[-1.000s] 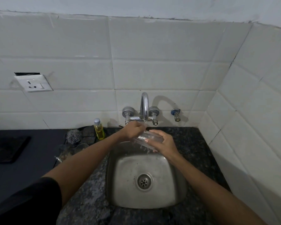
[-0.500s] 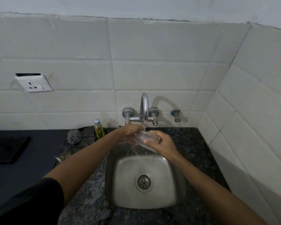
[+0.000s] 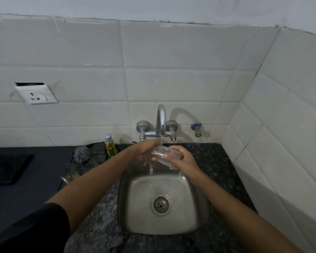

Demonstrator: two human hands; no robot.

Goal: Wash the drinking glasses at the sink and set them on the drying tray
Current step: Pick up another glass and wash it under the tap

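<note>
A clear drinking glass [image 3: 169, 155] lies on its side under the running tap [image 3: 161, 123], above the back of the steel sink [image 3: 133, 207]. My right hand [image 3: 181, 159] grips its body from the right. My left hand [image 3: 146, 149] is at its open end on the left, fingers on the rim. Water runs off the glass and my hands into the basin. More clear glasses [image 3: 80, 169] stand on the counter left of the sink, partly hidden by my left forearm.
A yellow dish-soap bottle [image 3: 109, 146] and a steel scrubber [image 3: 82, 152] sit at the back left of the sink. A dark flat tray [image 3: 6, 168] lies on the far-left counter. A wall socket [image 3: 36, 94] is on the tiles. The tiled side wall stands close on the right.
The glass has shifted slightly under the stream and more water now spills from it. Both hands stay on it.
</note>
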